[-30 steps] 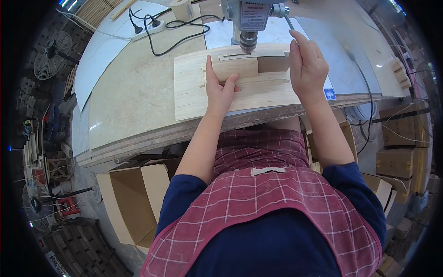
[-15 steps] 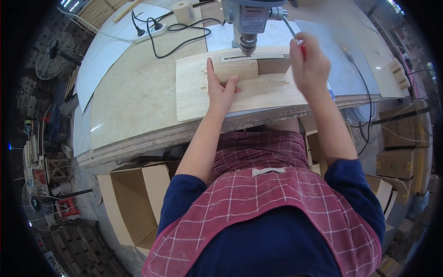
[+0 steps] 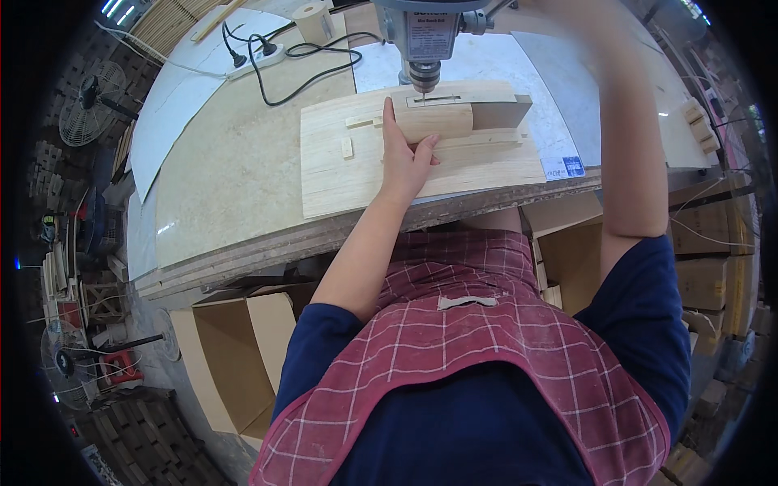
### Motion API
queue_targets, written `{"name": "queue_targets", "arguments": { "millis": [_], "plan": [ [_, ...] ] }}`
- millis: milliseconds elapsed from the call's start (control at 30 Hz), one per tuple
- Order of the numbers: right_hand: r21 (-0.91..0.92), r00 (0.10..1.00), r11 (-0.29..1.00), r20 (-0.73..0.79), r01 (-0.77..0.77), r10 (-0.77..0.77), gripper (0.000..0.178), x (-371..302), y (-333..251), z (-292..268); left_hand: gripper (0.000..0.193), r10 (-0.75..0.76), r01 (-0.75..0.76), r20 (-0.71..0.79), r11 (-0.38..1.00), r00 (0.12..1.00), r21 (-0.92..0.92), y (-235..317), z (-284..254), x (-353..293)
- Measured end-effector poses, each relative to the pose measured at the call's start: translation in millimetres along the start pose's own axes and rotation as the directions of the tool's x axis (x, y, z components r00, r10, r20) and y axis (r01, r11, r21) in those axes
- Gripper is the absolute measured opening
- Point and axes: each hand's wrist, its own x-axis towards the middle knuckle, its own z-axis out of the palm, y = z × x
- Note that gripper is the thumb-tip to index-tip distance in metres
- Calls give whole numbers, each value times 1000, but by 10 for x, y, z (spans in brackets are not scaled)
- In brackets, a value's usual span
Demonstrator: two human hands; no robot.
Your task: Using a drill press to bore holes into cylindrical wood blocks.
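Observation:
A pale wooden piece (image 3: 442, 121) with a long narrow slot along its far side lies on a flat wooden board (image 3: 336, 182). My left hand (image 3: 405, 162) grips its left end, index finger stretched along that end and thumb on the near side. Above the slot hangs the grey bench drill (image 3: 429, 40), its chuck (image 3: 424, 77) holding a thin bit that meets the slot area; whether it has entered the wood I cannot tell. My right forearm reaches up to the top edge, past the drill's lever (image 3: 501, 10); the hand there is blurred and partly cut off.
Small wooden strips (image 3: 348, 147) sit on the board, left of my hand. A power strip (image 3: 258, 61) with black plugs and cable, and a paper-like roll (image 3: 314, 23), lie at the back left. Below the table's front edge stand open cardboard boxes (image 3: 231, 356).
My right hand has left its place by the red-tipped lever and swung upward. The wooden piece has slid right with my left hand, baring small strips on the board.

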Motion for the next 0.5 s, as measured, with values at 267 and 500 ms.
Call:
{"name": "queue_targets", "arguments": {
  "millis": [267,500],
  "plan": [
    [135,973,991,-227,-10,41,21,-765,-62,414,83,-41,43,-27,998,999,51,53,-24,-36],
    [284,865,952,-500,118,42,12,-1057,0,855,83,13,-10,-42,997,999,74,-47,6,-8]
  ]
}}
